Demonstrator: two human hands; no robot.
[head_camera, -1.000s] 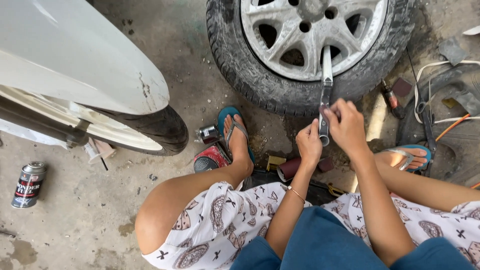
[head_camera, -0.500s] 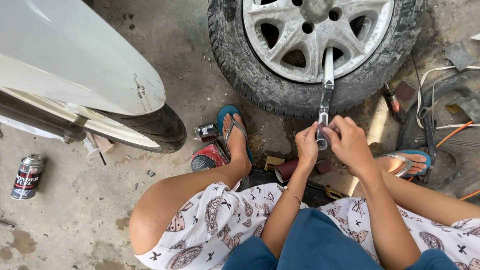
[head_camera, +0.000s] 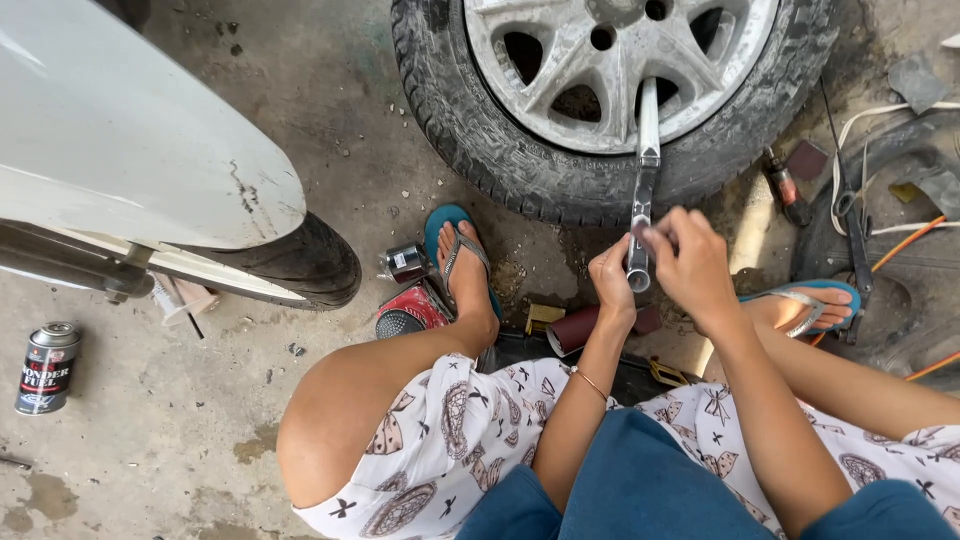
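Note:
A car wheel (head_camera: 610, 90) with a silver alloy rim and black tyre lies flat on the concrete in front of me. A long metal tool bar (head_camera: 643, 190) reaches from the rim down to my hands. My left hand (head_camera: 612, 282) grips its lower end. My right hand (head_camera: 688, 262) closes on the same end from the right, fingers curled over the bar. Both forearms rise from my lap between my bent knees. My feet wear blue sandals (head_camera: 455, 250).
A white motorbike fender (head_camera: 130, 150) over a black tyre (head_camera: 300, 265) stands at the left. A small spray can (head_camera: 45, 367) lies at the far left. A small tin (head_camera: 405, 262), a red tool (head_camera: 410, 312), a screwdriver (head_camera: 785, 188) and cables (head_camera: 880, 230) surround my feet.
The view has shifted slightly right and closer. My hands have slid a little lower on the bar, still holding its end; the wheel has not moved.

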